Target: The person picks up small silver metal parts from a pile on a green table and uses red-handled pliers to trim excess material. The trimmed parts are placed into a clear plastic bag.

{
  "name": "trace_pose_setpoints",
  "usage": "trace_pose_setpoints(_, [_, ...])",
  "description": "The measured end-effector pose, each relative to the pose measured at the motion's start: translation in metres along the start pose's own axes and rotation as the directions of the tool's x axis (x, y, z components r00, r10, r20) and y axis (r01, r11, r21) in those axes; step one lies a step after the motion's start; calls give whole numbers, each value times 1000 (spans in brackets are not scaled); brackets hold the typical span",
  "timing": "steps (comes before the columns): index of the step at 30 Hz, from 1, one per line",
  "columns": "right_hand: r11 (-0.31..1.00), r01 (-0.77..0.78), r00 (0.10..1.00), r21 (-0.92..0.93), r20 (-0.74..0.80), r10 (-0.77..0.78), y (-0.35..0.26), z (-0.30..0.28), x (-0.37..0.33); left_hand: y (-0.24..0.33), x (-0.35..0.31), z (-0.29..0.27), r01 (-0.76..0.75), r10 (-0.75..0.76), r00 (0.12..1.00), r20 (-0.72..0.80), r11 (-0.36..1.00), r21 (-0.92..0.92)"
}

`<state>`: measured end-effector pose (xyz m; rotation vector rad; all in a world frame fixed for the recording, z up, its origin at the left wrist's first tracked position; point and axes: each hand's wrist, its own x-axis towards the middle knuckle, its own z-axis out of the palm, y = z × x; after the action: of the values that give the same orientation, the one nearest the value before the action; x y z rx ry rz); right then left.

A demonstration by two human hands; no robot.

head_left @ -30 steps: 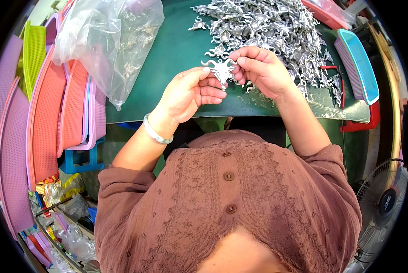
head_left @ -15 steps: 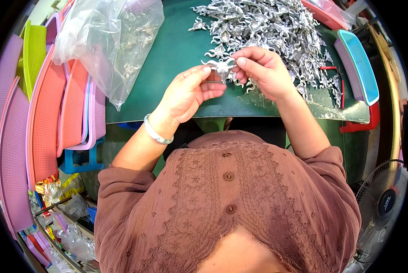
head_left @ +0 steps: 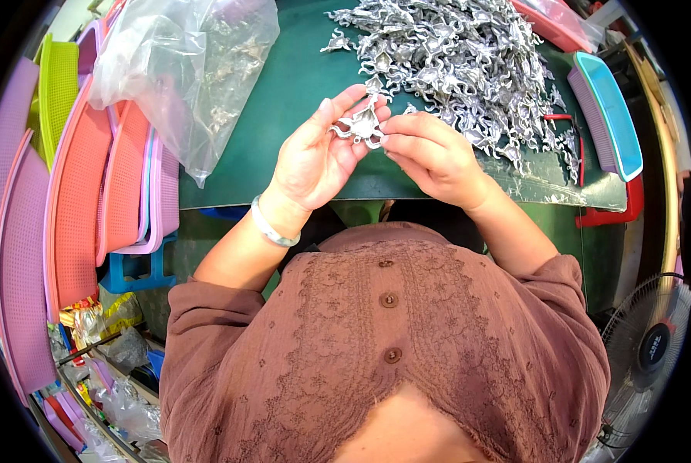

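Holding metal piece (head_left: 363, 125) now turned and lifted; left hand (head_left: 315, 158), right hand (head_left: 430, 154) fingers pinch it; pile (head_left: 461, 62) at 1 o'clock.

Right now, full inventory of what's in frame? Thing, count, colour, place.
metal piece: one, silver, pinched between both hands above the table edge
pile of metal pieces: many, silver, far right of table
table: one, dark green top
plastic bag: one, clear, far left of table
baskets: several, pink, salmon and green, stacked on edge at left
tray: one, blue with purple side, right edge
fan: one, white cage, lower right
bracelet: one, pale, left wrist
left hand: grip on the piece
right hand: grip on the piece
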<state>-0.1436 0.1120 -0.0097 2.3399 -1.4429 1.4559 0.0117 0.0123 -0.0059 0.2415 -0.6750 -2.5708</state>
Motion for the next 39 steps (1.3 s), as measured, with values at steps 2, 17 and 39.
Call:
trace_pose_setpoints(2, [998,-52,999,32,-8,52,0,-4,1,1,-1,0,4,-4,1000,-1,1000,7])
trace_pose_setpoints(17, [917,-332,942,-223,-23,335,27,-18,-12,21,-5,-9,84,-28,971,-239,970,227])
trace_pose_setpoints(39, [959,-237,969,-153,34,245,21,-30,7,265,53,81,451,128,886,-445,-22,892])
